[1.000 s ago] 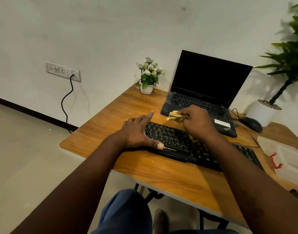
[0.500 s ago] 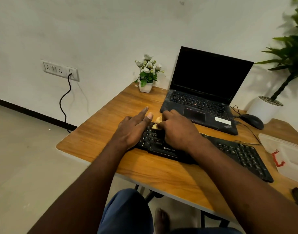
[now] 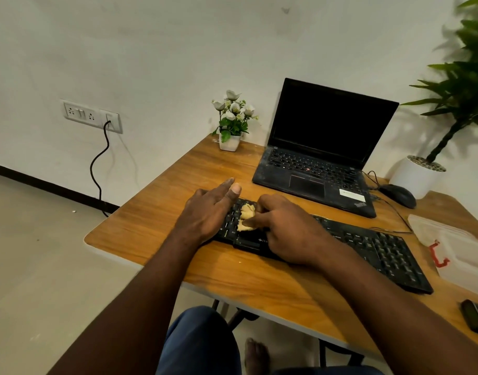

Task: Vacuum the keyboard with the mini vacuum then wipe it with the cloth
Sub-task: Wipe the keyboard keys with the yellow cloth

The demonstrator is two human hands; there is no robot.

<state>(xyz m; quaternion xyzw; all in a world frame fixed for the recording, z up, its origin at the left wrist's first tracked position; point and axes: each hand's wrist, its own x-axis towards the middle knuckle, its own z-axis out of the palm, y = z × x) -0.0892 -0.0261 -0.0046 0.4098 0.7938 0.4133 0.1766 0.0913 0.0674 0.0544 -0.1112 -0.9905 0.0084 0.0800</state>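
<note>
The keyboard (image 3: pixel 381 253) is black with pale key legends. The crumpled cloth (image 3: pixel 246 216) on its left end is pale tan. The counter (image 3: pixel 156 220) shows orange-brown wood grain. The far laptop (image 3: pixel 313 180) is black, with a red dot among its keys. White flowers (image 3: pixel 233 106) with green leaves stand in a white pot (image 3: pixel 229 143). At right, a translucent white box (image 3: pixel 465 239) bears a red clasp.

Black keyboard (image 3: pixel 373 247) lying flat across wooden desk, crumpled tan cloth (image 3: pixel 246 216) bunched on its left-end keys

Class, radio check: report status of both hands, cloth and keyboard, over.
Left hand flat on left end of keyboard. Right hand grips crumpled cloth on left keys. Laptop behind, apart.
</note>
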